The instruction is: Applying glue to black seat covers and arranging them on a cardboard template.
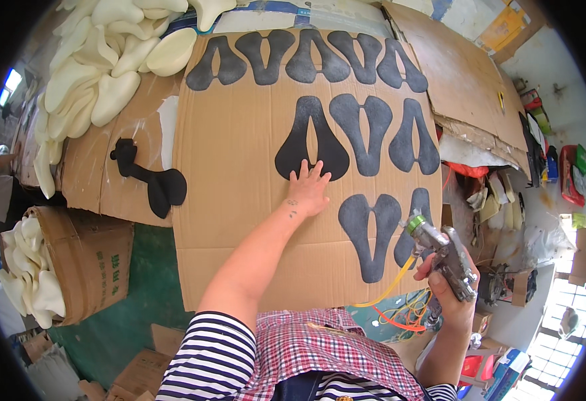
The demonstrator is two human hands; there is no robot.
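Observation:
My left hand [311,192] lies with its fingers spread on the lower edge of a black saddle-shaped pad [297,147], which has a narrow slot down its middle. This pad looks a deeper black than the several speckled grey-black pads around it, such as the one to its right [345,123]. They lie flat on a large cardboard sheet [233,167], some with the wide end up, others turned round. My right hand [465,304] is closed around a metal spray gun [450,257] with a green ring, held over the sheet's right side and partly covering one pad.
Cream foam pads [112,87] are heaped at the far left, with more in a cardboard box [96,260]. Black pads [162,187] lie bunched on cardboard at left. A yellow hose [392,287] runs near the spray gun. Another cardboard stack [466,87] stands at far right.

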